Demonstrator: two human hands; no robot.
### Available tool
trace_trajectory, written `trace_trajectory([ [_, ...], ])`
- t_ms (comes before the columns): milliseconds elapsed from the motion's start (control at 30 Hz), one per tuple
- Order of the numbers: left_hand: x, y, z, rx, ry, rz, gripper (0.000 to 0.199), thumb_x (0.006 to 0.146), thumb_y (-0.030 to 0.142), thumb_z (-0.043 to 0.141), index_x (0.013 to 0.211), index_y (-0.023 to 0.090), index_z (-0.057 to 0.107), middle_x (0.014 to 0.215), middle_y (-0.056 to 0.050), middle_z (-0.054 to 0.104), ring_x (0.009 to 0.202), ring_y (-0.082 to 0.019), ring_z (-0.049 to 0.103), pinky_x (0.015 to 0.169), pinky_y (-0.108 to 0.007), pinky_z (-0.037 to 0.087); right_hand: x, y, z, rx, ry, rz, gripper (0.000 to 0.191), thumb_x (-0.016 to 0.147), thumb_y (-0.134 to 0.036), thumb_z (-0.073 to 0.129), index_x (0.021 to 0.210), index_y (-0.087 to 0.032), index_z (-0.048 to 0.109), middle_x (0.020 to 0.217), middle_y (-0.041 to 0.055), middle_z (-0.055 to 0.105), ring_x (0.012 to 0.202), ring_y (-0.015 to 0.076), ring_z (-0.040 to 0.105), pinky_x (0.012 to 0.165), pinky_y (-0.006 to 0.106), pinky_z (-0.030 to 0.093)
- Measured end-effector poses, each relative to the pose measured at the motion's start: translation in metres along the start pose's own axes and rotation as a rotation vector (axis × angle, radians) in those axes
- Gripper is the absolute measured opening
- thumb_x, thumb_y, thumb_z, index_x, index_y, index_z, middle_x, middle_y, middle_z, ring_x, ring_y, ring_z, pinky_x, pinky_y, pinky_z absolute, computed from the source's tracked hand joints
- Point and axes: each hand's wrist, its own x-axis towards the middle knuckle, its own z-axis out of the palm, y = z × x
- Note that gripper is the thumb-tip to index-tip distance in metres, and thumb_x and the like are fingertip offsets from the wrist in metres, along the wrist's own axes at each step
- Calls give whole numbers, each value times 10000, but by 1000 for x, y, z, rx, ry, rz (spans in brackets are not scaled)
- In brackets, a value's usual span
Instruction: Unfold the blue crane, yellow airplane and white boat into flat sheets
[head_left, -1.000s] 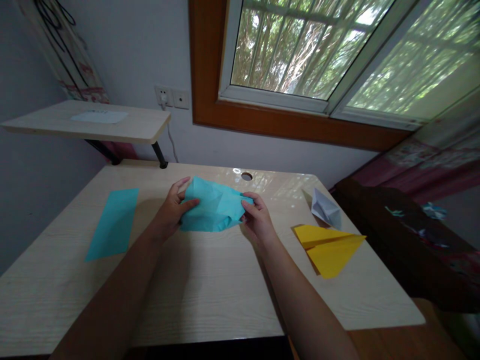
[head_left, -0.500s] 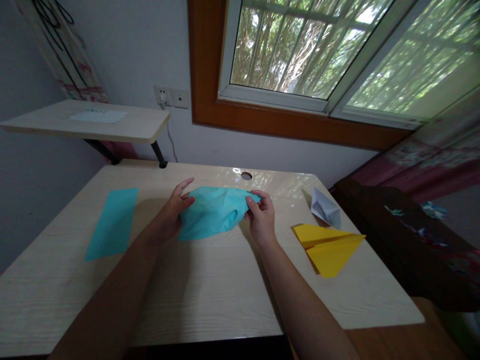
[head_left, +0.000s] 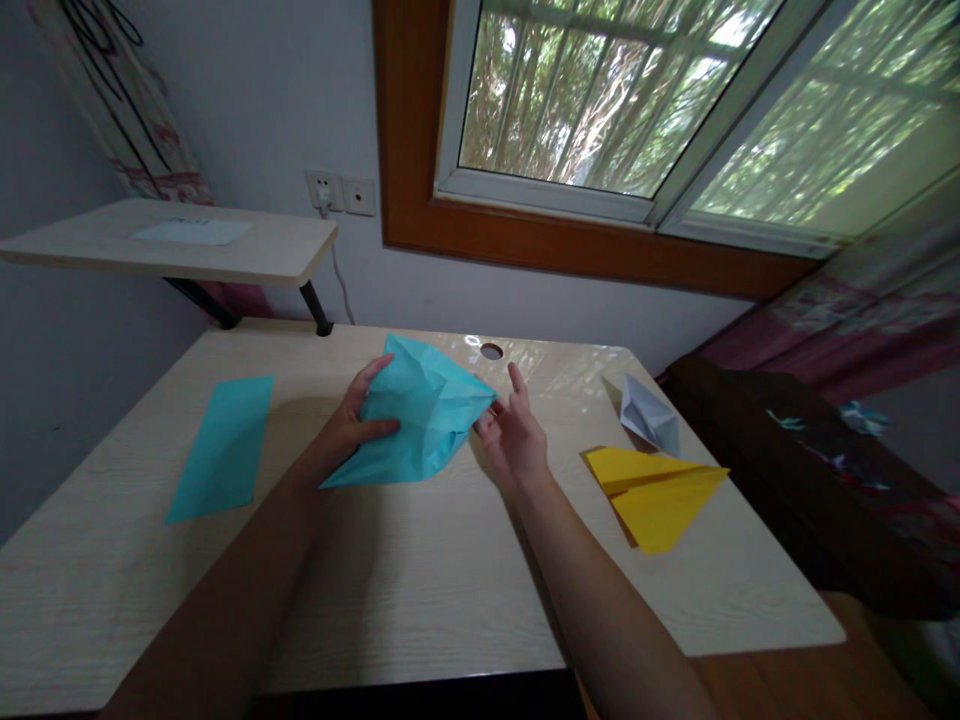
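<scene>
A creased turquoise paper (head_left: 424,410), roughly kite-shaped, is held above the desk (head_left: 450,600). My left hand (head_left: 356,415) grips its left side, the thumb on the front face and the fingers along the upper left edge. At the paper's right point is my right hand (head_left: 516,435), its index finger raised and apart. The other fingers of that hand are partly behind the paper's tip, and whether they pinch it is hard to make out.
A flat turquoise sheet (head_left: 223,448) lies on the left. On the right are a yellow paper plane (head_left: 660,500) and a folded white paper (head_left: 649,415). A raised shelf (head_left: 262,250) stands at the back left, and a round hole (head_left: 492,351) is near the back edge.
The turquoise paper has turned and spread taller, its top corner now up and its lower left corner further left. My right index finger has lifted away from it.
</scene>
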Motion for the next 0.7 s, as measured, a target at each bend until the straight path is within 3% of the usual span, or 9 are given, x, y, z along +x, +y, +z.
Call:
trace_trajectory([
  [133, -4, 4, 7, -180, -7, -88, 915, 703, 210, 826, 1499, 388, 412, 1507, -24, 488, 1277, -286, 559, 1015, -359, 507, -3, 1, 1, 32, -96, 117, 681, 779, -352, 724, 1410, -368, 468, 905, -34, 715, 776, 163, 673, 748, 311, 545],
  [300, 0, -5, 14, -231, 1, -69, 986, 699, 224, 833, 1533, 387, 332, 1498, -40, 496, 1264, -275, 571, 1008, -364, 518, -8, 6, 6, 9, -199, 201, 586, 700, -424, 781, 1246, -292, 614, 1177, 48, 719, 1118, 287, 654, 914, 440, 556],
  [500, 4, -19, 16, -116, -14, -41, 1036, 672, 248, 862, 1545, 362, 314, 1544, -61, 436, 1332, -296, 512, 1048, -369, 487, -15, 5, 7, -50, -273, 376, 568, 629, -485, 811, 1127, -254, 665, 1147, 90, 737, 1161, 348, 648, 894, 500, 570],
  [700, 8, -19, 9, -117, -54, -89, 1105, 664, 248, 878, 1566, 358, 249, 1418, -97, 566, 1122, -269, 659, 919, -359, 558, -13, 1, -6, 10, -305, 414, 501, 701, -480, 756, 1125, -231, 660, 1133, 84, 739, 1143, 312, 671, 931, 496, 554],
])
